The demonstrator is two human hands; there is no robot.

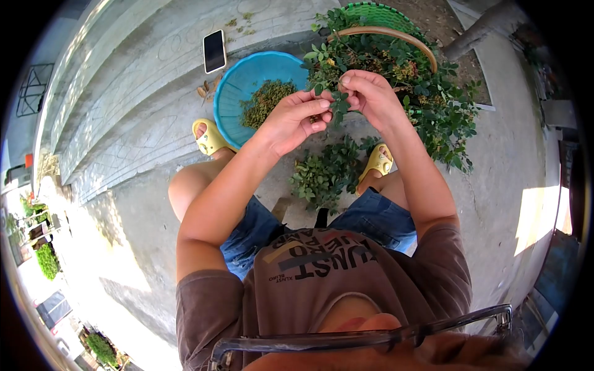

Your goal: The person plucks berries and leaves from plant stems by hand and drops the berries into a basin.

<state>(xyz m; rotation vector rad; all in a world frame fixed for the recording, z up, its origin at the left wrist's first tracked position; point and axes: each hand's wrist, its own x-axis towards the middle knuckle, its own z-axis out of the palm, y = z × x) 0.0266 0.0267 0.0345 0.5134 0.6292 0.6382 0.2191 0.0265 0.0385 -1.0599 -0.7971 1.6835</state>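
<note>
My left hand (301, 117) is closed, its thumb and fingers pinched together at a leafy sprig (339, 106). My right hand (369, 99) also pinches the sprig, with thumb and forefinger on its upper side. The exact grip points are partly hidden by fingers and leaves. To the left of my hands stands a blue plastic basin (230, 102) with a heap of small greenish-brown berries (265, 102) in it. Just beyond my right hand, a green woven basket (387, 15) with a brown handle (396, 33) overflows with leafy, berry-bearing branches (433, 102).
A pile of green leafy cuttings (328, 173) lies on the concrete between my yellow clogs (211, 137). A smartphone (215, 51) rests on the step beyond the basin. Concrete steps (136, 74) rise at the left, with a few dry leaves (203, 92) beside the basin.
</note>
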